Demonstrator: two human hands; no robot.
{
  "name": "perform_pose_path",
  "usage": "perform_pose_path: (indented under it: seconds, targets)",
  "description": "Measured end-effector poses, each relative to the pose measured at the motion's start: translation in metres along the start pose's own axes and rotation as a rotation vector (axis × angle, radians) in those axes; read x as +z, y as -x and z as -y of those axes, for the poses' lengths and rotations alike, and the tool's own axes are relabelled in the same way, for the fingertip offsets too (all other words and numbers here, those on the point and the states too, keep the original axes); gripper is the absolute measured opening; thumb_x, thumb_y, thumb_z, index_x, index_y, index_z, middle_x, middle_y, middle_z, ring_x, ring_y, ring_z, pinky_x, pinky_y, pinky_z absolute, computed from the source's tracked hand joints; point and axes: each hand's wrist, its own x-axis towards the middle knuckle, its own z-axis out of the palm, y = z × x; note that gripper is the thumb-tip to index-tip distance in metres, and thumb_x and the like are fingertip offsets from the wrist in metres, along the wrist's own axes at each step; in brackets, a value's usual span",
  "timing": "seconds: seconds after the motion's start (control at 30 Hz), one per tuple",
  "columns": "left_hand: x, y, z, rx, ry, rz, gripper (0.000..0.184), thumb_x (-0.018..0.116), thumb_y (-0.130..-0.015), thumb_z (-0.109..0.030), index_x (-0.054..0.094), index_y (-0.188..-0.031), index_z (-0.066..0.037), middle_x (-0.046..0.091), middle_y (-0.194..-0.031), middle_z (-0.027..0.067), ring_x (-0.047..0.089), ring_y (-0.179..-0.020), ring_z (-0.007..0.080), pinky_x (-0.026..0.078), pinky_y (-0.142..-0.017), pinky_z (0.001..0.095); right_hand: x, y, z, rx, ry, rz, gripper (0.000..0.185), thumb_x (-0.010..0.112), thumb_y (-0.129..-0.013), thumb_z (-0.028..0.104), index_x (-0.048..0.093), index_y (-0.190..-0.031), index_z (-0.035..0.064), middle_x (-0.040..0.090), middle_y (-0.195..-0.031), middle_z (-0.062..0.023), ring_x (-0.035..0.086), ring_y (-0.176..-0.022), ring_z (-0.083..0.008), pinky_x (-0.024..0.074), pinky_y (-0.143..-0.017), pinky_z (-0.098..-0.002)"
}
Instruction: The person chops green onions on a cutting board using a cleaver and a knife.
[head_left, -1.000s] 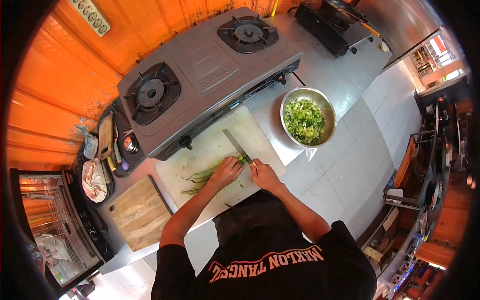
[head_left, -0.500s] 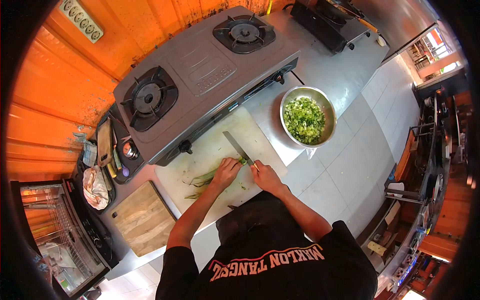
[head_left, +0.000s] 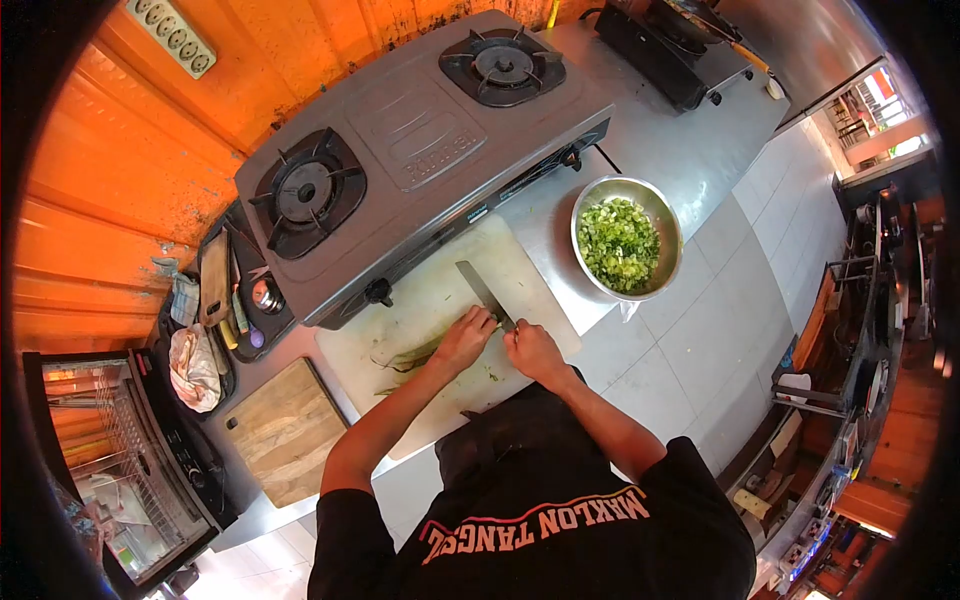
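Observation:
My right hand (head_left: 533, 350) is closed around the handle of a kitchen knife (head_left: 480, 287), whose blade points up and left over the white cutting board (head_left: 400, 308). Close beside the blade, my left hand (head_left: 466, 337) presses down with curled fingers on a bunch of green onions (head_left: 410, 358). Their long leaves trail out to the left; the ends near the blade are mostly hidden by my fingers. A few green scraps lie on the board near my wrists. Chopped green onion (head_left: 620, 243) fills much of a steel bowl (head_left: 674, 262) to the right.
A two-burner gas stove (head_left: 420, 130) stands right behind the board. To the left lie a wooden board (head_left: 287, 433) and a dark tray (head_left: 285, 318) with utensils and a cloth (head_left: 195, 368). A glass-fronted cabinet (head_left: 120, 470) is at far left. The counter edge runs in front of me.
The whole view has shifted slightly to the right. My left hand now sits closer against the knife blade, covering the onion ends that showed before. My right hand keeps hold of the knife.

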Motion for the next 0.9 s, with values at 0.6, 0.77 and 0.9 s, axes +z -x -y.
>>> perform_pose_path:
  seconds: [0.6,0.77,0.9]
  targets:
    - [0.015,0.012,0.013,0.25,-0.103,-0.142,0.02,0.061,-0.076,-0.009,0.063,-0.092,0.003,0.059,-0.1,0.013,0.056,-0.097,0.0263,0.047,-0.088,0.0351,-0.012,-0.004,0.015,-0.08,0.194,0.107,0.027,0.048,-0.091,0.014,0.048,-0.111,-0.0044,0.062,-0.069,-0.0267,0.064,-0.066,-0.0435,0.0525,-0.06,-0.0519]
    - [0.019,0.015,0.013,0.206,-0.036,-0.146,0.019,0.062,-0.076,-0.01,0.063,-0.091,0.002,0.06,-0.102,0.0133,0.057,-0.097,0.0273,0.047,-0.088,0.0361,-0.013,0.016,0.04,-0.043,0.359,0.172,0.026,0.052,-0.084,0.005,0.047,-0.107,-0.0062,0.064,-0.073,-0.0228,0.067,-0.068,-0.0371,0.0556,-0.058,-0.044]
    - [0.017,0.015,0.013,0.214,-0.05,-0.216,0.02,0.064,-0.077,-0.011,0.063,-0.092,0.002,0.06,-0.104,0.0133,0.057,-0.1,0.0279,0.047,-0.089,0.0366,-0.018,0.018,0.042,-0.032,0.365,0.216,0.027,0.052,-0.084,0.005,0.046,-0.108,-0.0058,0.064,-0.073,-0.0219,0.067,-0.067,-0.0368,0.0556,-0.058,-0.044]
